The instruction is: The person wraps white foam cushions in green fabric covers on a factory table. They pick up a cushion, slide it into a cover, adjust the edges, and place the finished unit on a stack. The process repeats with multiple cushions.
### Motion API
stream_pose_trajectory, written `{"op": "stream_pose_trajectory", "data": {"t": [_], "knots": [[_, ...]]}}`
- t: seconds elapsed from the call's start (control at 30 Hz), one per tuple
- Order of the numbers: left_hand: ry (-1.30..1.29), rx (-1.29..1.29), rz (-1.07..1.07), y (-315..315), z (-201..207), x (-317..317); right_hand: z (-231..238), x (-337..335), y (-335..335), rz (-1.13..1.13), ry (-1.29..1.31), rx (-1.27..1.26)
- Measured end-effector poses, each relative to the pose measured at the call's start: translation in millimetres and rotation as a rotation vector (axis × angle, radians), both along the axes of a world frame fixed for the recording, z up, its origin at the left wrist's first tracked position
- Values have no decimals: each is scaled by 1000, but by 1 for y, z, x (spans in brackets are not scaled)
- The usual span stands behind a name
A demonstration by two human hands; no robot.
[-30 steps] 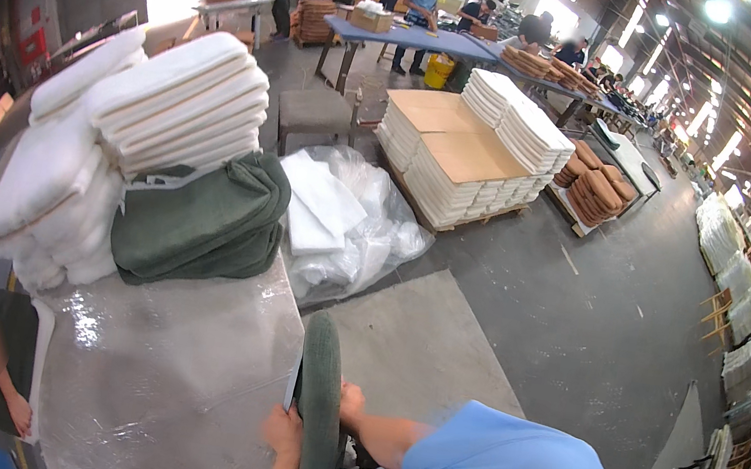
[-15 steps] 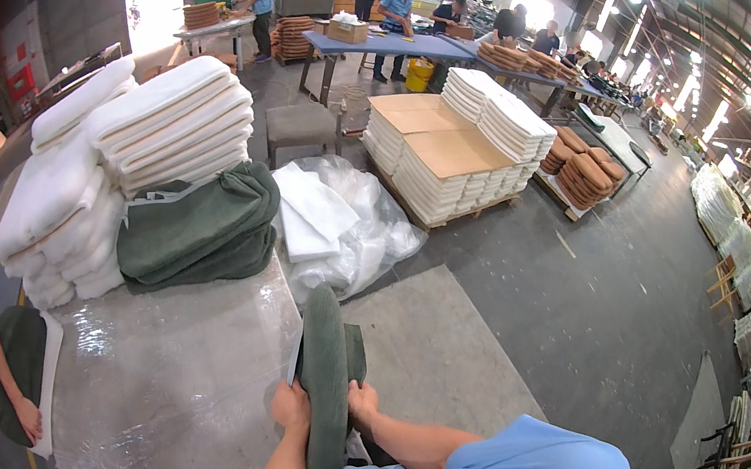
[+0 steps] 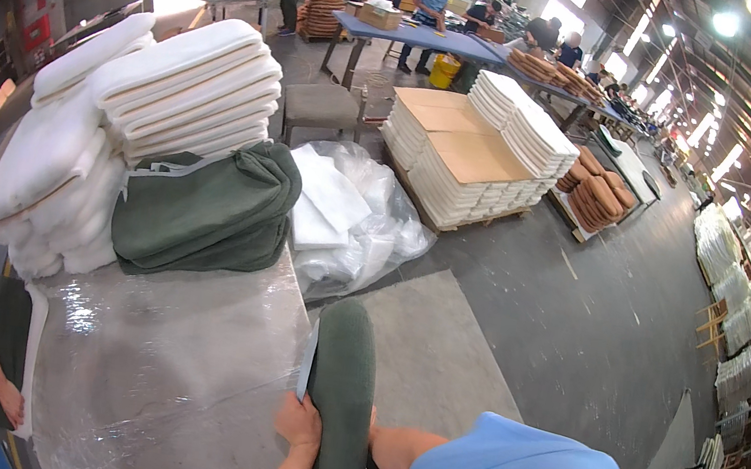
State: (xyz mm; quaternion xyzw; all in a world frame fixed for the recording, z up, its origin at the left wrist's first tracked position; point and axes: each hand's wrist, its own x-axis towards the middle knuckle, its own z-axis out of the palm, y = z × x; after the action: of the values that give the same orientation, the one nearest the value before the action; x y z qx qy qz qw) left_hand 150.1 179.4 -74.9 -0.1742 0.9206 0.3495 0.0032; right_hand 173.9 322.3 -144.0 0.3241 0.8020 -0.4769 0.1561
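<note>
A long dark green cushion (image 3: pixel 340 402) stands on edge close against my body, at the front edge of the plastic-covered table (image 3: pixel 177 351). My left hand (image 3: pixel 301 422) is closed on its left side, fingers wrapped at the edge where a pale strip shows. My right hand (image 3: pixel 374 436) is at the cushion's right side, its fingers hidden behind it. Folded dark green fabric covers (image 3: pixel 207 206) lie in a pile at the table's far side. Behind and left of them rise stacks of white padding (image 3: pixel 191 79).
At far left, a co-worker's hand (image 3: pixel 10 404) rests by another green cushion (image 3: pixel 1 336). Clear plastic with white foam (image 3: pixel 332 204) lies beyond the table. Past it stand a pallet of white pads (image 3: pixel 471 166), brown cushions (image 3: pixel 597 194), a grey chair (image 3: pixel 321 112) and a blue worktable (image 3: pixel 422 38).
The cushion has turned, its broad face now more toward me. My right hand has slipped behind it, and the loose green flap on its right is out of sight. The view has shifted.
</note>
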Motion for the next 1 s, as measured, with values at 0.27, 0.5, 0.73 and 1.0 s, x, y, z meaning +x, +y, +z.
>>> {"op": "stream_pose_trajectory", "data": {"t": [0.27,0.5,0.73,1.0], "knots": [[-25,45,-50,-3,18,-10,15,-25,1,122,-106,57],[-203,228,-99,-41,6,32,97,-44,0,-208,31,50],[-97,159,-19,13,20,49,13,9,30,-182,-39,11],[-94,-1,-8,-6,17,54,30,10,3,-8,-150,5]]}}
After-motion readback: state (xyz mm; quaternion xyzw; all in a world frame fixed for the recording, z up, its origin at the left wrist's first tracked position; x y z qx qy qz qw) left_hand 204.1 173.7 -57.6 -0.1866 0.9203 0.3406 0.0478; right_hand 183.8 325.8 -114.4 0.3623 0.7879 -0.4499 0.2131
